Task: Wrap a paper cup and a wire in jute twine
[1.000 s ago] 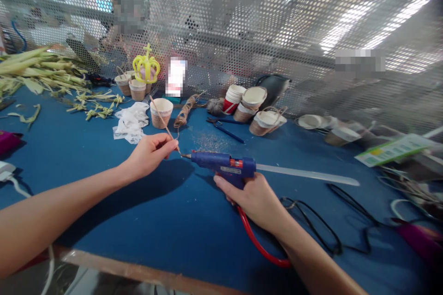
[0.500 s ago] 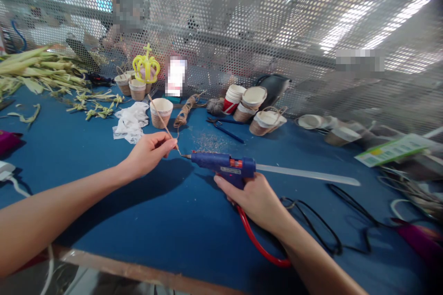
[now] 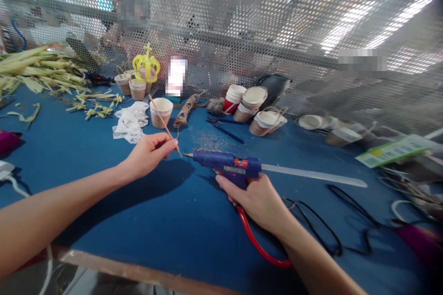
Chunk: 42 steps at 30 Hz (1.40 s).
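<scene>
Between its thumb and fingers, my left hand (image 3: 154,151) pinches a thin brown stick (image 3: 159,114), one end pointing up and back, the lower tip just below the fingers. My right hand (image 3: 258,198) grips a blue glue gun (image 3: 214,160) by its handle. A long clear glue stick (image 3: 314,175) juts from the gun's rear. The metal nozzle points left, close to the stick's lower tip with a small gap. Behind my left hand stands a wrapped paper cup (image 3: 161,113), beside a crumpled white cloth (image 3: 130,122) and a twine bundle (image 3: 187,110).
Pliers (image 3: 226,130) and several wrapped cups (image 3: 266,122) lie farther back. Corn husks (image 3: 38,67) pile up at the far left, near a yellow crown (image 3: 147,67). A black cable (image 3: 321,235) and the gun's red cord (image 3: 254,239) cross the right side. Perforated metal panel (image 3: 221,23) closes the back.
The glue gun has shifted slightly right, so its nozzle has drawn away from the stick's tip. My left hand stays almost still with the stick.
</scene>
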Available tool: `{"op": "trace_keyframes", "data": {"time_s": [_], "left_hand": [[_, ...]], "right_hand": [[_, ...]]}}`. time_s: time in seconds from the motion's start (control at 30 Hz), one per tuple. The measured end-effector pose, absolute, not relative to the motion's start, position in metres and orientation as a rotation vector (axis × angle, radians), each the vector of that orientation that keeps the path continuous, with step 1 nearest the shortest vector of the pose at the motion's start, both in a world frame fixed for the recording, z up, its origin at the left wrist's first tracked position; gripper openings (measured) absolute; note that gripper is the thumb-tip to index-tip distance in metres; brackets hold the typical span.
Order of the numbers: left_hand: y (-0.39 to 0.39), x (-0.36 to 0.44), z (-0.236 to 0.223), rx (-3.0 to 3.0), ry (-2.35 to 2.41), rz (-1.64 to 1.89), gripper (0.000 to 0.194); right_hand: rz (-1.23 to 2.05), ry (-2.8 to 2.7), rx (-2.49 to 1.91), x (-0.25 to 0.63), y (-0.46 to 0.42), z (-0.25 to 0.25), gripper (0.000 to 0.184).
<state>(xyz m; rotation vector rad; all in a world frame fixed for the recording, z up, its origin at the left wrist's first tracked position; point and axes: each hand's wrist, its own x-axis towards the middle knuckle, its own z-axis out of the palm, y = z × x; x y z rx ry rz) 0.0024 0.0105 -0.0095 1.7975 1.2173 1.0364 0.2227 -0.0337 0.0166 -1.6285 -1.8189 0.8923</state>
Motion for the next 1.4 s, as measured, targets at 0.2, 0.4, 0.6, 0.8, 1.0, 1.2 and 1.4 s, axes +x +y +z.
{"op": "trace_keyframes", "data": {"time_s": [0.2, 0.4, 0.6, 0.8, 1.0, 1.2, 1.4], "left_hand": [[0.01, 0.0033, -0.0113, 1.79, 1.192, 0.994, 0.027], [0.0088, 0.006, -0.0121, 1.769, 1.174, 0.983, 0.026], [0.0084, 0.0047, -0.0093, 1.79, 1.19, 1.012, 0.027], [0.0094, 0.0024, -0.009, 1.788, 1.212, 1.035, 0.026], [0.0105, 0.0025, -0.0067, 1.758, 1.254, 1.057, 0.026], [0.0101, 0.0026, -0.0062, 1.752, 1.241, 1.053, 0.025], [0.0088, 0.0037, -0.0082, 1.618, 1.145, 1.085, 0.024]], "right_hand": [[0.922, -1.809, -1.636, 0.221, -0.035, 0.0181, 0.023], [0.977, -1.756, -1.627, 0.217, -0.036, 0.0215, 0.02], [0.968, -1.777, -1.639, 0.2199, -0.0341, 0.0177, 0.023], [0.943, -1.797, -1.626, 0.2216, -0.0332, 0.0182, 0.026], [0.963, -1.809, -1.644, 0.2239, -0.034, 0.0199, 0.026], [1.0, -1.861, -1.612, 0.2234, -0.0347, 0.0231, 0.026], [0.981, -1.848, -1.691, 0.2247, -0.0306, 0.0224, 0.027]]}}
